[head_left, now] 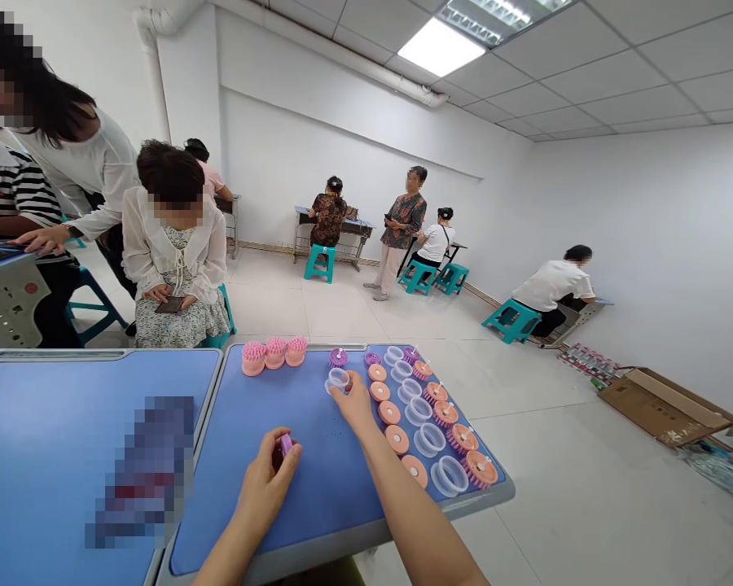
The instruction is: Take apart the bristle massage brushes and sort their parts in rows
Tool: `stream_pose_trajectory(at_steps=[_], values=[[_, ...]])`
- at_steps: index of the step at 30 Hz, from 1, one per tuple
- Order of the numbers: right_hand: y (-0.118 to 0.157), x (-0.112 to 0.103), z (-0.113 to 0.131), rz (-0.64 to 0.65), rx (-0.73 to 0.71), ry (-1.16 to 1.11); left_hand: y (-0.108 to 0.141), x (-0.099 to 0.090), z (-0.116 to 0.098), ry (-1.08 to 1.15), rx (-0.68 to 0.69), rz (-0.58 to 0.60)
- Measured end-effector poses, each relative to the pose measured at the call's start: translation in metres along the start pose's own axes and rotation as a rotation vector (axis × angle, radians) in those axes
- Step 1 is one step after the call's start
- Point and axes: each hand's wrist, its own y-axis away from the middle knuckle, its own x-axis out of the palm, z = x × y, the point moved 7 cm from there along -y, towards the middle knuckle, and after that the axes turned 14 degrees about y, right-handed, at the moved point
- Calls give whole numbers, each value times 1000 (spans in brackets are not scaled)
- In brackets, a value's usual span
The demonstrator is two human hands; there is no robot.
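Observation:
My left hand [269, 474] is closed round a small purple disc [287, 444], held just above the blue table [318, 496]. My right hand [355, 400] pinches a clear plastic ring [338, 378] near the far edge. Just behind that ring sits a purple bristled brush head [338, 358] with a white pin. Right of my right hand runs a column of peach discs [389, 413], topped by a purple disc [372, 359]. Beside it are columns of clear rings [429, 439] and orange bristled brush heads [463, 438].
Three pink bristled brushes [274, 352] stand at the table's far left corner. Another blue table [54, 423] adjoins on the left, with a blurred patch. A seated person [174, 244] faces me beyond it. A cardboard box [663, 407] lies on the floor at right.

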Motion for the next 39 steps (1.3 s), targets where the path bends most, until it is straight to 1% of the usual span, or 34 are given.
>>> stream_pose_trajectory(at_steps=[8, 15, 20, 26, 32, 35, 39], values=[[-10, 6, 9, -8, -19, 18, -3, 1, 3, 36, 20, 11], [-12, 10, 19, -20, -42, 52, -3, 2, 5, 30, 12, 21], [-22, 20, 25, -22, -56, 100, -3, 3, 5, 14, 12, 21], [-36, 33, 33, -56, -82, 155, -3, 3, 5, 11, 3, 32], [-36, 37, 30, -69, -82, 183, -1, 3, 0, -9, -4, 40], [-31, 31, 23, -83, -71, 189, -1, 3, -1, -3, -14, 29], [-21, 18, 9, -110, -38, 198, -1, 3, 0, 21, 6, 22]])
